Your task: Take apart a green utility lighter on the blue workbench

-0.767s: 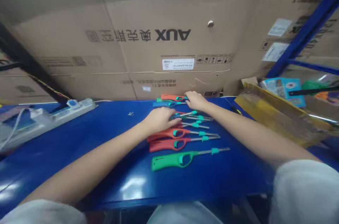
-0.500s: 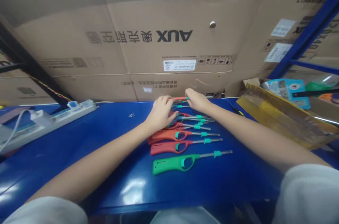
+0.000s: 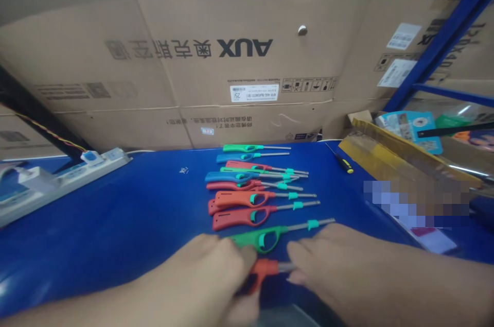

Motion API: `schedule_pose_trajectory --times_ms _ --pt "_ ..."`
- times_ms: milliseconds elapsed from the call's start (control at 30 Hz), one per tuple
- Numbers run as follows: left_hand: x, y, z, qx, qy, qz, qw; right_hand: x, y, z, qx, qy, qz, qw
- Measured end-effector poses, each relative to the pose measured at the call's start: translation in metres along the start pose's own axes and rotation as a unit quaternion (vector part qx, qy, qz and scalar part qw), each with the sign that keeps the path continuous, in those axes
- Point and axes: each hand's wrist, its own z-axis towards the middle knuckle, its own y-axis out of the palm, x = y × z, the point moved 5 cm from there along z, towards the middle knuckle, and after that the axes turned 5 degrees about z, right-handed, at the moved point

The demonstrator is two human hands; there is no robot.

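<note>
An orange gas lighter point(image 3: 266, 267) is held low near the table's front edge. My left hand point(image 3: 219, 265) is closed round its handle, which it mostly hides. At the lighter's metal tube, the fingers of my right hand point(image 3: 328, 255) are closed on it; the tip is hidden. Just beyond lies a green gas lighter point(image 3: 257, 239), its handle end behind my left hand. Farther back, several red, orange, blue and green lighters lie roughly parallel in a column, tubes to the right. Among them are a red lighter point(image 3: 235, 219) and, farthest away, a green one point(image 3: 237, 148).
A white power strip point(image 3: 65, 188) lies on the blue table point(image 3: 146, 224) at left. At right are a black-and-yellow screwdriver point(image 3: 343, 163) and a taped carton point(image 3: 401, 162) holding packages. A large cardboard box point(image 3: 173, 90) stands behind, with a blue metal post point(image 3: 443, 44) at right.
Both hands have come from the far end of the column to the front edge, bringing the orange lighter. The farthest green and blue lighters are uncovered.
</note>
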Motion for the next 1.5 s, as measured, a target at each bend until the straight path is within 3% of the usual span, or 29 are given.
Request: schedule_pose_trajectory --times_ms 67,133,200,267,433,533,633,767,900,1000,1067,1167,1267,1367,1500 --pt "-0.012 0.004 -0.008 -0.011 -0.032 -0.017 0.999 0.003 -0.001 -0.011 0.022 0.021 0.014 0.999" --pt "-0.024 0.005 -0.006 0.009 -0.04 -0.022 0.999 0.021 -0.003 -0.011 0.0 0.071 0.104 0.992" --pt "-0.034 0.0 0.005 0.057 -0.032 -0.007 0.998 0.049 -0.005 0.001 -0.027 0.108 0.181 0.977" --pt "-0.043 -0.008 0.023 0.109 -0.022 0.026 0.993 0.082 -0.004 0.025 -0.018 0.109 0.217 0.97" --pt "-0.071 -0.03 0.08 0.195 -0.009 0.093 0.976 0.175 0.014 0.096 0.098 0.225 0.135 0.96" --pt "-0.09 -0.035 0.106 0.241 0.012 0.062 0.968 0.204 0.03 0.128 0.105 0.242 0.102 0.959" --pt "-0.102 -0.031 0.117 0.261 0.017 0.054 0.964 0.215 0.04 0.143 0.07 0.249 0.089 0.962" --pt "-0.105 -0.035 0.109 0.342 0.025 0.065 0.937 0.205 0.031 0.139 0.058 0.235 0.073 0.968" --pt "-0.101 -0.055 0.091 0.403 0.009 0.161 0.901 0.167 0.001 0.118 0.073 0.204 0.065 0.974" --pt "-0.087 -0.061 0.083 0.319 0.003 0.206 0.925 0.125 -0.024 0.095 0.089 0.166 0.075 0.979" --pt "-0.07 -0.056 0.074 0.241 -0.012 0.197 0.95 0.097 -0.031 0.081 0.047 0.148 0.107 0.982" --pt "-0.03 -0.046 0.056 0.192 0.045 0.139 0.97 0.059 -0.031 0.062 -0.021 0.113 0.133 0.984" --pt "-0.002 -0.035 0.039 0.13 0.098 0.045 0.986 0.036 -0.02 0.042 -0.031 0.121 0.13 0.984" --pt "0.002 -0.029 0.022 0.098 0.087 0.047 0.99 0.017 -0.006 0.019 0.011 0.076 0.069 0.995" --pt "-0.015 -0.021 0.002 0.078 0.015 0.057 0.995 0.016 0.004 -0.012 0.073 0.122 0.057 0.988"
